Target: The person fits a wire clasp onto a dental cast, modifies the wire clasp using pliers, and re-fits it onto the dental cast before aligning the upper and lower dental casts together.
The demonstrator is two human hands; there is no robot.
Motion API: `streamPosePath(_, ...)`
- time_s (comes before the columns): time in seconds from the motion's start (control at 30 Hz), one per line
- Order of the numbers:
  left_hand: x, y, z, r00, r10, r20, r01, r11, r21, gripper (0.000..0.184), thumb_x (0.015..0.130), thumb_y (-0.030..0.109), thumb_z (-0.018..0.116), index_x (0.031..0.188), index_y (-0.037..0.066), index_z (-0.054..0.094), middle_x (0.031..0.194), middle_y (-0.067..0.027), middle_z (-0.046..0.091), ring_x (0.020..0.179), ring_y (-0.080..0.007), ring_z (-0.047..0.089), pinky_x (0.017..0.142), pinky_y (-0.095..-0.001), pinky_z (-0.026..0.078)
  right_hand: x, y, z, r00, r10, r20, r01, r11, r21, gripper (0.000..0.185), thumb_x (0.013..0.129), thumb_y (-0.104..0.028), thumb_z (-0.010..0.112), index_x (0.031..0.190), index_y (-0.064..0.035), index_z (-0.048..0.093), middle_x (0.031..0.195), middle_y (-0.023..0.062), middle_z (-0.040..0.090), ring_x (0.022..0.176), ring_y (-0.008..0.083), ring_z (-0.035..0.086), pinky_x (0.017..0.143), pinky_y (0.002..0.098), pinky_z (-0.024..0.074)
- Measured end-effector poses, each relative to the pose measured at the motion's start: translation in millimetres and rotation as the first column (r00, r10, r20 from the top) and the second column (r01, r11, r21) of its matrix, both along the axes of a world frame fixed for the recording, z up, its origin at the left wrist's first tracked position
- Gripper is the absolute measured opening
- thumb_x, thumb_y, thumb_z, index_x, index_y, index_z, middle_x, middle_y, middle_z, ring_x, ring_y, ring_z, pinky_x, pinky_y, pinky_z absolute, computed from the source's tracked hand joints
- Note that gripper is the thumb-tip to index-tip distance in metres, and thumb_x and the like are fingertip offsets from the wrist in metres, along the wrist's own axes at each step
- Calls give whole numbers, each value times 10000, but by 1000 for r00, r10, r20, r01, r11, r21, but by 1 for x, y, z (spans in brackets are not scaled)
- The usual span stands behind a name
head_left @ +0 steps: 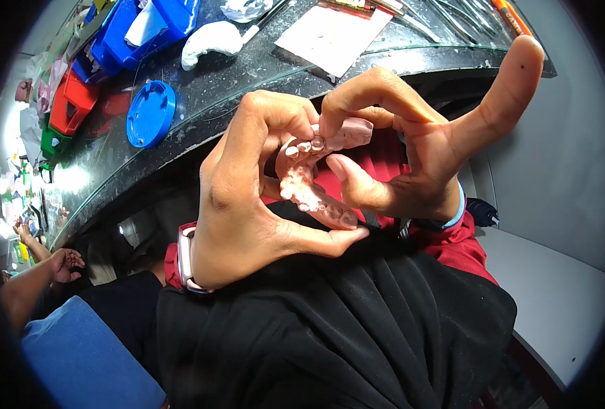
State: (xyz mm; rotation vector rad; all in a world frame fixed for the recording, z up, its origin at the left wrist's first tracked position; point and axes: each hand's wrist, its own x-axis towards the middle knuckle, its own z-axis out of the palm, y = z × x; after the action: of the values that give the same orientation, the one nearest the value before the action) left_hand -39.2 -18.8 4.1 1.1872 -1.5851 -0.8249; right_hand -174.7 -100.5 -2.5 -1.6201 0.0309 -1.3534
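Note:
A pinkish plaster dental cast [324, 207], a horseshoe-shaped arch with moulded teeth, is held up over my lap. My left hand [237, 184] wraps around its left side, fingertips at the upper end and thumb along the lower end. On the upper arm of the cast, my right hand [411, 146] presses a bent index fingertip beside a tooth. Its thumb points in towards the inside of the arch, and another finger stretches away to the upper right. A thin dark loop, perhaps wire [321, 143], shows at that tooth; its ends are hidden.
Across the dark bench [241, 75] lie a blue round lid [151, 114], a white moulded piece [212, 42], a white sheet [334, 35] and several metal tools [462, 19]. Blue bins [135, 37] and a red bin [72, 102] stand left. Another person's hand [66, 264] is at lower left.

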Motion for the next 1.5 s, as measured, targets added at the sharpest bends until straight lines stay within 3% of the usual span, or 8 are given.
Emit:
streamPosePath(0.07,0,0,0,1000,-4,4,4,1000,-3,848,446,3,910,1091,54,363,1159,-159,493,1100,-293,575,918,-396,512,6,-2,-9,987,40,157,-43,999,13,1293,676,140,625,1334,-333,-384,860,205,585,675,180,590,590,277,498)
streamPosePath(0.2,1,0,0,1000,-15,-5,15,1000,-12,851,443,10,913,1093,58,366,1150,-152,494,1104,-284,570,913,-383,514,2,-22,-35,989,62,135,-31,974,-224,1291,681,132,631,1336,-327,-382,861,205,584,676,186,595,587,276,495)
streamPosePath(0.47,7,-3,10,971,-127,-203,153,981,120,874,371,79,943,1039,52,380,1057,-86,483,1015,-146,529,913,-293,427,-1,-11,-28,998,-33,47,39,991,-126,1266,704,98,648,1351,-312,-360,824,183,593,662,184,600,587,275,497)
streamPosePath(0.57,11,-6,12,957,-164,-238,201,969,142,882,349,99,950,1025,51,385,1036,-76,479,985,-122,520,909,-281,409,-3,0,-27,999,-27,39,25,998,60,1269,707,82,665,1355,-308,-354,817,180,595,661,185,604,587,275,502)
streamPosePath(0.73,11,-8,11,952,-175,-250,211,969,127,895,328,80,953,1024,42,391,1037,-88,480,999,-163,567,903,-310,458,-9,-15,-30,1000,4,20,-2,994,-111,1281,705,69,683,1358,-310,-351,820,180,595,664,190,608,586,275,509)
streamPosePath(1.17,0,-3,6,971,55,232,72,859,-506,760,450,240,948,981,74,431,965,-184,541,781,-195,610,650,-273,529,-2,-30,-11,949,229,216,-104,876,-472,1261,699,-29,781,1427,-128,-245,739,156,594,679,226,589,627,316,552)
streamPosePath(1.37,-2,4,4,989,-17,150,90,864,-495,606,560,53,862,1028,47,477,1082,-211,514,825,-223,605,647,-292,536,6,-12,-17,915,75,396,63,944,-325,1230,696,-21,780,1440,-90,-198,742,159,614,641,235,547,598,280,535)
streamPosePath(1.5,0,6,10,982,-47,180,125,885,-448,575,580,7,839,1037,30,491,1107,-217,514,871,-247,606,683,-312,540,5,-14,-18,916,72,394,65,945,-322,989,668,4,781,1300,-77,25,762,130,622,672,218,560,601,272,527)
